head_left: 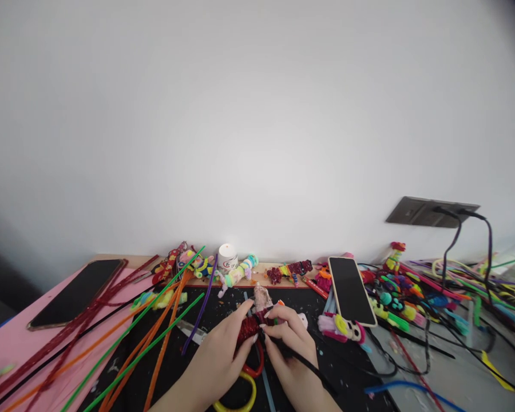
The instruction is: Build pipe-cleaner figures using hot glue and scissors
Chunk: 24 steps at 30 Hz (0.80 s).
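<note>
In the lower middle of the head view, my left hand [217, 357] is closed around a figure wound from dark red pipe cleaner [249, 328]. Its pale, fuzzy top end [262, 297] sticks up beyond my fingers. With fingertips pinched, my right hand [294, 357] grips a black pipe cleaner [311, 366] at the figure's right side; the strand's tail runs down toward the lower right. My fingers partly cover the figure. Under my hands lie scissors with a red and yellow handle [253, 395] and a pale blue stick [268, 389], both on a black mat [343, 377].
Loose orange pipe cleaners [161, 349] and green ones spread at left, near a dark phone [77, 292] on pink sheet [21, 349]. A white-framed phone [352, 292], finished figures [236, 273] and a paper cup [227, 257] stand behind. Cables hang from a wall socket [429, 212].
</note>
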Tool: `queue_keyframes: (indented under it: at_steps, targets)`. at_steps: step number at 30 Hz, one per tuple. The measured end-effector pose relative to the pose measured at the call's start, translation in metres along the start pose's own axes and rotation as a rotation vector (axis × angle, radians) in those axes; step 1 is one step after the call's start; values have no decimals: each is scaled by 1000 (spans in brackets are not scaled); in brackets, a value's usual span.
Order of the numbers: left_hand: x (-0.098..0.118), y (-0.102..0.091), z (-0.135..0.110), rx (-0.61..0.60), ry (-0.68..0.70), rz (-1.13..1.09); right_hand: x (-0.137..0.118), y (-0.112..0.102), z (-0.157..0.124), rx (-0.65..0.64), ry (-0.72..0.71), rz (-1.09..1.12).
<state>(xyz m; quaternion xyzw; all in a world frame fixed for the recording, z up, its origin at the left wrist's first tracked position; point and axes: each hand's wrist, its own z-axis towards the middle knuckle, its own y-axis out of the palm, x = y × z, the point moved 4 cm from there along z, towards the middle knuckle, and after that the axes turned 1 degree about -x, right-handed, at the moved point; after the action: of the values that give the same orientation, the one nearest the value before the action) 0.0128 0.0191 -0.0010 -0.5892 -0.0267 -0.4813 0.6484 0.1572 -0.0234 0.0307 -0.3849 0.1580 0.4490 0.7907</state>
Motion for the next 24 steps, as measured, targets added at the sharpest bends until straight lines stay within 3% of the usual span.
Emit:
queue_keyframes:
  at_steps: [10, 24]
  targets:
    - [-1, 0, 0, 22, -9, -65, 11, 7, -3, 126, -167, -110]
    - [5, -4, 3, -9, -2, -123, 32, 12, -11, 118, -107, -122]
